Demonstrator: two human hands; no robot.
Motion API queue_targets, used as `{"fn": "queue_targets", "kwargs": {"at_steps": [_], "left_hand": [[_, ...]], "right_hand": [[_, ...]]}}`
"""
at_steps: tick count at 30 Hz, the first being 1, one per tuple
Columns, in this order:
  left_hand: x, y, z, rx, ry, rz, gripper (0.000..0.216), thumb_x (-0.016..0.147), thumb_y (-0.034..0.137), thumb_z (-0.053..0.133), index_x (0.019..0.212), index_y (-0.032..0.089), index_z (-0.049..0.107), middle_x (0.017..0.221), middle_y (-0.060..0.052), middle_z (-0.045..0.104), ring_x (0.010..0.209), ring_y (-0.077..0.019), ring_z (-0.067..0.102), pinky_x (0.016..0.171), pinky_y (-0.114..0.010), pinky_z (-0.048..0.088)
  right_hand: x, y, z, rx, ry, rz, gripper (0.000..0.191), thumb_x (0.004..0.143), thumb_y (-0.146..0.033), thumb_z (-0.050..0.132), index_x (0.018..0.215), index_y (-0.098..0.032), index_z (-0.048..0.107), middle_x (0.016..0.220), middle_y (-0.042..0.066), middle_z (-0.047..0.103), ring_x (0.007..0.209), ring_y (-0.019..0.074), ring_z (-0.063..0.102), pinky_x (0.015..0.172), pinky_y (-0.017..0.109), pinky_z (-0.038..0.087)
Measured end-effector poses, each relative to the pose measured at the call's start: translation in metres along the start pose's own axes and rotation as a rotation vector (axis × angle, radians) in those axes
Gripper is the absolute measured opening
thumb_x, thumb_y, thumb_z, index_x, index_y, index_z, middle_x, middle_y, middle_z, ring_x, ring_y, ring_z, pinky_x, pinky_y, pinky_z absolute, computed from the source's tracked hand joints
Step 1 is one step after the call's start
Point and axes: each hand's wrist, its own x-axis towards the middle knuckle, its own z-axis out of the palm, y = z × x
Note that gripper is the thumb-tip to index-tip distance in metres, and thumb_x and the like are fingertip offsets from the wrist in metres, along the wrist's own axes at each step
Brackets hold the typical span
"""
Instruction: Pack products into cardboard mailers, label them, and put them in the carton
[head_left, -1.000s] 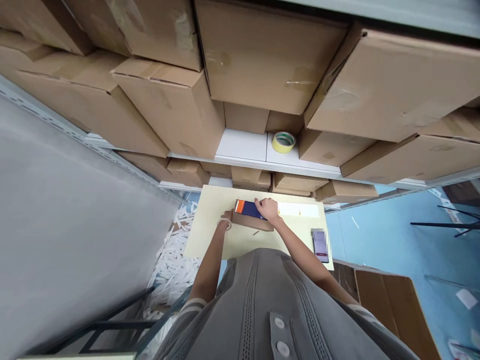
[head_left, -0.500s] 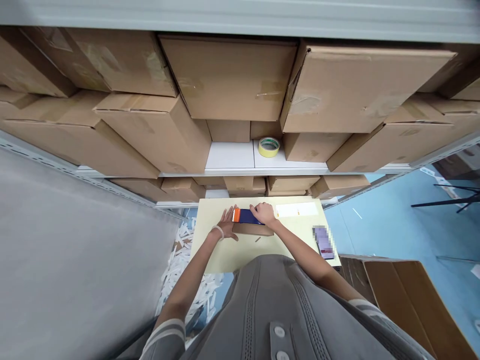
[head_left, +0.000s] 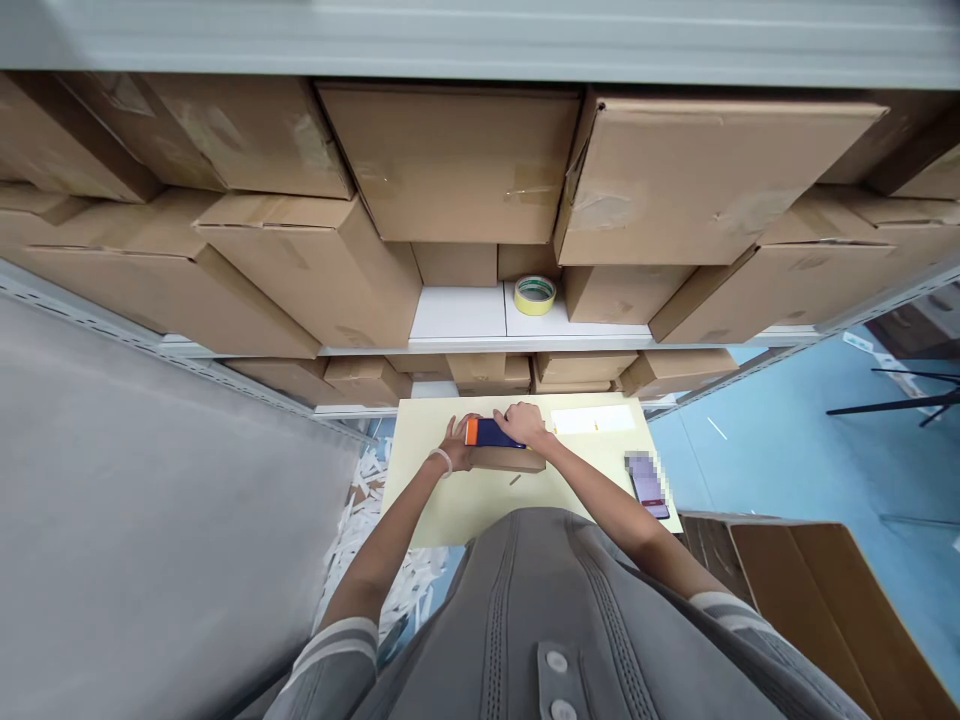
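Observation:
A small brown cardboard box (head_left: pixel 506 459) lies on the pale yellow tabletop (head_left: pixel 427 510). On its top is a flat dark blue thing with an orange left end (head_left: pixel 491 432); its kind is too small to make out. My left hand (head_left: pixel 457 448) is closed around the box's left end, beside the orange part, its fingertips partly hidden. With fingers curled, my right hand (head_left: pixel 525 424) holds the right part of the blue thing, pressed against the box top.
A phone (head_left: pixel 648 485) and a white sheet (head_left: pixel 592 419) lie right on the table, a small grey strip (head_left: pixel 515 480) near the box. Shelves ahead carry several cartons (head_left: pixel 457 165) and a yellow tape roll (head_left: pixel 535 296). An open carton (head_left: pixel 817 600) stands lower right; paper scraps (head_left: pixel 360 530) cover the floor left.
My left hand has gone from spread fingers beside the box to closing around its left end. My right hand has slid slightly left along the blue thing.

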Motion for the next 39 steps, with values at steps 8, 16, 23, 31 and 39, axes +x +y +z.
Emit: {"fn": "queue_targets", "kwargs": {"at_steps": [8,16,23,31,39], "left_hand": [[0.003,0.0,-0.004,-0.014,-0.035,-0.059,0.115,0.057,0.029,0.069,0.15,0.009,0.005,0.155,-0.024,0.015,0.145,-0.0353,0.005,0.113,-0.057,-0.003],[0.006,-0.001,0.001,-0.113,0.034,-0.045,0.118,0.052,0.023,0.074,0.15,0.011,0.008,0.153,-0.024,0.019,0.144,-0.0372,0.008,0.113,-0.057,-0.004],[0.006,-0.001,-0.002,-0.128,0.016,-0.048,0.12,0.052,0.022,0.074,0.15,0.012,0.006,0.154,-0.023,0.016,0.144,-0.0377,0.007,0.113,-0.057,-0.002],[0.006,0.0,-0.005,-0.135,-0.011,-0.048,0.12,0.052,0.028,0.076,0.15,0.01,0.008,0.153,-0.024,0.017,0.144,-0.0375,0.007,0.113,-0.057,-0.001],[0.003,0.003,-0.002,-0.111,0.032,-0.046,0.119,0.053,0.023,0.075,0.15,0.012,0.006,0.153,-0.024,0.017,0.144,-0.0371,0.008,0.113,-0.057,0.001]], "right_hand": [[-0.015,0.048,-0.021,-0.056,-0.02,-0.007,0.072,0.096,-0.057,0.019,0.084,-0.015,0.075,0.09,0.014,0.073,0.089,0.0225,0.067,0.07,0.027,0.04],[-0.065,0.203,-0.035,-0.159,-0.05,0.132,0.07,0.097,-0.054,0.021,0.071,-0.016,0.073,0.081,0.014,0.072,0.085,0.0236,0.065,0.068,0.028,0.035],[-0.083,0.249,-0.003,-0.162,-0.11,0.236,0.062,0.098,-0.049,0.026,0.076,-0.015,0.074,0.091,0.016,0.072,0.094,0.0255,0.064,0.074,0.029,0.037],[-0.063,0.215,0.022,-0.209,-0.146,0.264,0.057,0.098,-0.044,0.028,0.097,-0.009,0.073,0.105,0.02,0.069,0.104,0.0273,0.063,0.083,0.032,0.039],[-0.035,0.158,0.039,-0.157,-0.168,0.235,0.053,0.096,-0.042,0.031,0.107,-0.008,0.07,0.112,0.022,0.067,0.108,0.027,0.062,0.087,0.032,0.04]]}}
